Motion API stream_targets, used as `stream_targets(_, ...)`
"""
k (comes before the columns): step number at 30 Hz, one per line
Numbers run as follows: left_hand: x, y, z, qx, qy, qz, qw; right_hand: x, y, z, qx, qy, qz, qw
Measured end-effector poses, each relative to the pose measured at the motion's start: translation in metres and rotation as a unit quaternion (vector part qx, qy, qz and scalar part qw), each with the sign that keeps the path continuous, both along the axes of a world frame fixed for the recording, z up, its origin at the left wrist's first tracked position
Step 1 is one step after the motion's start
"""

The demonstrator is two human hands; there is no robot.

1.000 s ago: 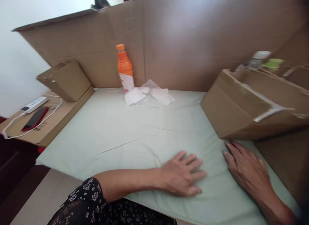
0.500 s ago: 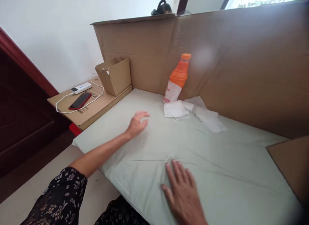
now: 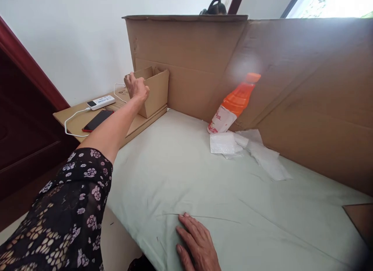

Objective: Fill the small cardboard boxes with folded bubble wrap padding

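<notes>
My left hand reaches out to the far left, its fingers bent over the near top edge of an open cardboard box. The fingertips are partly hidden inside the rim. Palm down with fingers stretched, my right hand rests on the pale green cloth covering the table. The box stands on a flat cardboard carton beside the table.
An orange drink bottle leans against a tall cardboard panel. White bubble-wrap pieces lie before it. On the carton are a phone and a white power bank with a cable. Behind the panel shows a person's head.
My left hand has moved from above the cloth, forward and left, onto the box's rim. The right hand stays flat on the cloth. The view has shifted a little.
</notes>
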State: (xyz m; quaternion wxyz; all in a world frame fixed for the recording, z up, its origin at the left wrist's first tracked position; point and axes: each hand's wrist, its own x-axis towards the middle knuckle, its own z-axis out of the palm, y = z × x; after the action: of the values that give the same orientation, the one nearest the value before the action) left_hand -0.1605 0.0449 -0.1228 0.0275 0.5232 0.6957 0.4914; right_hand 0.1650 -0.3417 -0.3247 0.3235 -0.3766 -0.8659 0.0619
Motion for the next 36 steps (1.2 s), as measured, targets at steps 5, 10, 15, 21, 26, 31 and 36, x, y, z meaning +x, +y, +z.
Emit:
stream_targets(5,0.006,-0.042,-0.007,0.032,-0.004,-0.071,0.997,-0.002,-0.004,0.006,-0.063,0.057,-0.030,0.996)
stream_targets(10,0.017,-0.163,-0.042,0.046,0.010,-0.177,0.983,0.001,-0.006,0.007,-0.089,0.129,-0.143,0.977)
stream_targets(15,0.025,-0.278,-0.077,0.037,-0.041,-0.210,0.976,0.005,-0.010,0.003,-0.120,0.194,-0.236,0.945)
stream_targets(21,0.041,-0.311,-0.122,-0.021,-0.271,-0.270,0.924,0.016,-0.018,0.016,-0.164,0.204,-0.216,0.941)
stream_targets(26,0.050,-0.309,-0.151,-0.242,-0.271,-0.290,0.886,0.022,-0.014,0.033,-0.193,0.193,-0.184,0.944)
stream_targets(31,0.071,-0.283,-0.156,-0.185,-0.271,-0.274,0.904,0.053,0.030,0.044,-0.269,0.179,-0.130,0.937)
stream_targets(36,0.087,-0.265,-0.174,-0.154,-0.239,-0.248,0.926,0.115,0.110,0.063,-0.283,0.154,-0.182,0.929)
